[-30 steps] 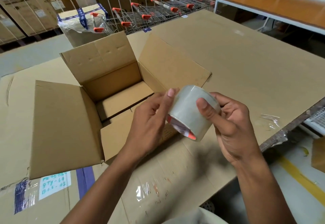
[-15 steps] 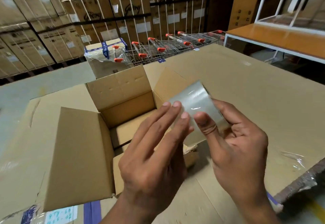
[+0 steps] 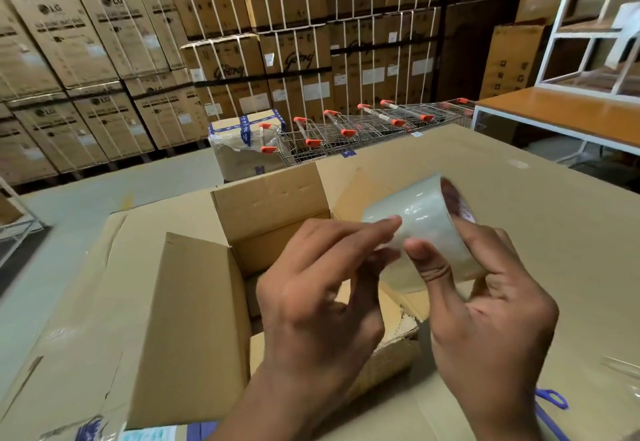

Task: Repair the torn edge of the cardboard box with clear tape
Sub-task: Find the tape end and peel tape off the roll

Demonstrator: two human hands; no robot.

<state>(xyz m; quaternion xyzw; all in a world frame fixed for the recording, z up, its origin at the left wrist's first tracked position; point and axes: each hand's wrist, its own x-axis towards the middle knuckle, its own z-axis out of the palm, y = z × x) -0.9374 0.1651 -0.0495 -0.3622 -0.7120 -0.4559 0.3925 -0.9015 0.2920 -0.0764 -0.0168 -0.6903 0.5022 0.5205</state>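
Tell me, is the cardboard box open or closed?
Open. The cardboard box has its flaps standing up and spread outward, so you can see inside it.

Strapped stacks of appliance cartons (image 3: 242,25) fill the back wall of a dim warehouse, some marked LG, others Godrej. A nested row of wire shopping trolleys (image 3: 363,129) with orange handles stands beyond the worktop's far edge, beside a taped, plastic-wrapped parcel (image 3: 239,150). The floor (image 3: 86,205) is bare grey concrete. At right, an orange-topped table (image 3: 561,111) on a white frame carries a white metal rack (image 3: 588,32).
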